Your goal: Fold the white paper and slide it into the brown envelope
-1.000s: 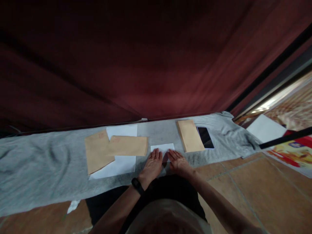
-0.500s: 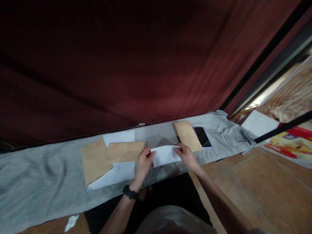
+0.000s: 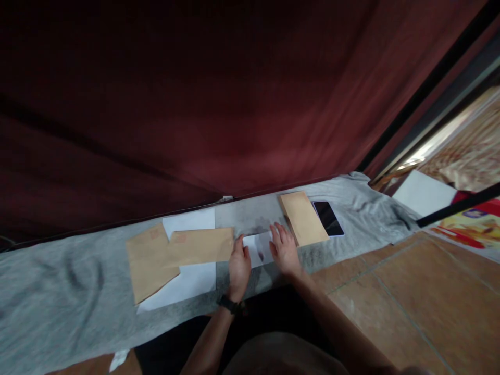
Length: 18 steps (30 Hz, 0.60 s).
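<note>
A folded white sheet of paper [image 3: 258,249] is low over the grey cloth, between my two hands. My left hand [image 3: 239,268] has its left end between thumb and fingers. Across the right end lies my right hand [image 3: 286,252], palm down with its fingers stretched out, hiding that part of the paper. To the left, a brown envelope [image 3: 203,246] overlaps another brown envelope [image 3: 148,263], and both rest on white paper [image 3: 199,278]. Beyond my right hand is a further brown envelope [image 3: 307,219], with a dark-screened phone [image 3: 328,217] beside it.
A grey cloth [image 3: 58,291] covers the long low surface. A dark red curtain [image 3: 234,130] hangs along its far side. At the right are a black bar [image 3: 461,205], a white box-like thing [image 3: 424,192] and tiled floor [image 3: 390,297]. Crumpled white tissue [image 3: 118,359] lies at the lower left.
My left hand has shifted slightly right and down. My right hand has moved left, from pinching the paper's right corner to lying flat over that end. Less of the paper shows.
</note>
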Available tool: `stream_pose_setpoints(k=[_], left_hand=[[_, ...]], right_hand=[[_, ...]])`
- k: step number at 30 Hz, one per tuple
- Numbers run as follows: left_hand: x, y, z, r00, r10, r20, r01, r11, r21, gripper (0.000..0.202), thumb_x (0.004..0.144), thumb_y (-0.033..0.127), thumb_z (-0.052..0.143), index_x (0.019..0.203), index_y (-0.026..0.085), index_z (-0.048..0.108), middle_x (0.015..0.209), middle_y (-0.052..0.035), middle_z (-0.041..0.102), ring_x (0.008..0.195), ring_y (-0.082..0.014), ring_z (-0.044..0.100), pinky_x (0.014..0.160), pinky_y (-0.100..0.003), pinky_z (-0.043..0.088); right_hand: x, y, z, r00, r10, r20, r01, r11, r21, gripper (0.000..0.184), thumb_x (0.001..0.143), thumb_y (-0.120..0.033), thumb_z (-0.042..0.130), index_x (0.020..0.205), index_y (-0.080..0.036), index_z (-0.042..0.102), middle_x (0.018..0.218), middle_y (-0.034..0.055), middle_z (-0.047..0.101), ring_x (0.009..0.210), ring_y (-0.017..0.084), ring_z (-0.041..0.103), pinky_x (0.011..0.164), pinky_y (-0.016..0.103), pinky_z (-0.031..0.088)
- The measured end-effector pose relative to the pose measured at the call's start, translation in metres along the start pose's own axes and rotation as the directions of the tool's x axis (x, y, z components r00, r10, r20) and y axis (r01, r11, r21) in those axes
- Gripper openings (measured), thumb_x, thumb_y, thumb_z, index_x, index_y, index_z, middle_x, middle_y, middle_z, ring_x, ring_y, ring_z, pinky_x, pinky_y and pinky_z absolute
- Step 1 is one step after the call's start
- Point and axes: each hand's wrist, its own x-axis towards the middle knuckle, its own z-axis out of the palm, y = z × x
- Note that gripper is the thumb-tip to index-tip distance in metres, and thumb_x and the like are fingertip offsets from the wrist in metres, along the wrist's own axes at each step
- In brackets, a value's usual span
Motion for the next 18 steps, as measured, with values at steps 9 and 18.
stream_pose_setpoints(k=[9, 18], left_hand=[[-0.02, 0.028, -0.017, 0.989, 0.089, 0.115, -0.123, 0.934, 0.336, 0.044, 0.101, 0.022, 0.036, 0.143, 0.016, 0.049, 0.144, -0.0203, 0.054, 0.12, -0.0333, 0.064, 0.095, -0.049, 0.056], [-0.03, 0.031, 0.014, 0.915, 0.222, 0.336, -0.352, 0.847, 0.4, 0.065, 0.105, 0.042, 0.031, 0.157, 0.004, 0.026, 0.16, -0.0204, 0.036, 0.152, -0.0289, 0.028, 0.122, -0.05, 0.031]], right_hand=[[-0.024, -0.025, 0.012, 0.981, -0.103, 0.167, 0.104, 0.995, 0.002, 0.052, 0.103, -0.034, 0.044, 0.153, -0.019, 0.044, 0.158, 0.0117, 0.044, 0.146, 0.028, 0.04, 0.121, 0.05, 0.029], [-0.028, -0.019, 0.013, 0.965, -0.172, 0.199, 0.185, 0.981, -0.051, 0.063, 0.098, -0.024, 0.046, 0.159, -0.015, 0.031, 0.164, 0.0118, 0.032, 0.15, 0.027, 0.032, 0.123, 0.047, 0.026]])
